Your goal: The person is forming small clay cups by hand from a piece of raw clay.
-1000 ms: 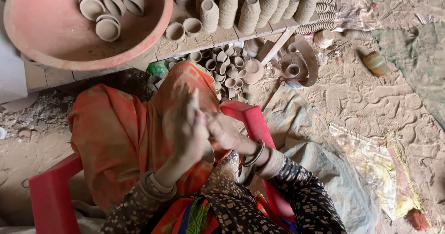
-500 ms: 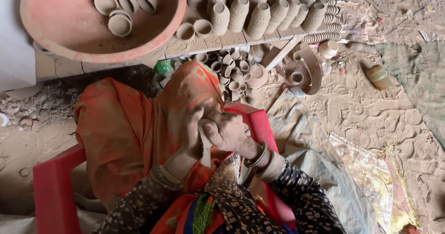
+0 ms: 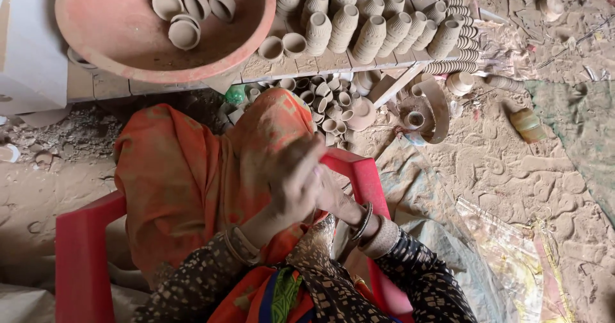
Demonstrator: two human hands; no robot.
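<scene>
The fingers (image 3: pixel 301 160) of the left hand (image 3: pixel 291 185) are curling in against the fingers (image 3: pixel 320 179) of the right hand (image 3: pixel 330 198); the two hands are pressing together above the lap, and whether anything is pinched between them cannot be told. They are hovering over the orange patterned cloth (image 3: pixel 186 176) draped across the knees, just inside the red plastic chair (image 3: pixel 80 259). Metal bangles (image 3: pixel 365 224) are circling the right wrist. Farther off, a wide terracotta clay bowl (image 3: pixel 122 38) holding small unfired clay cups (image 3: pixel 184 32) is sitting on the wooden plank bench (image 3: pixel 320 64), beside rows of stacked clay cups (image 3: pixel 384 32).
</scene>
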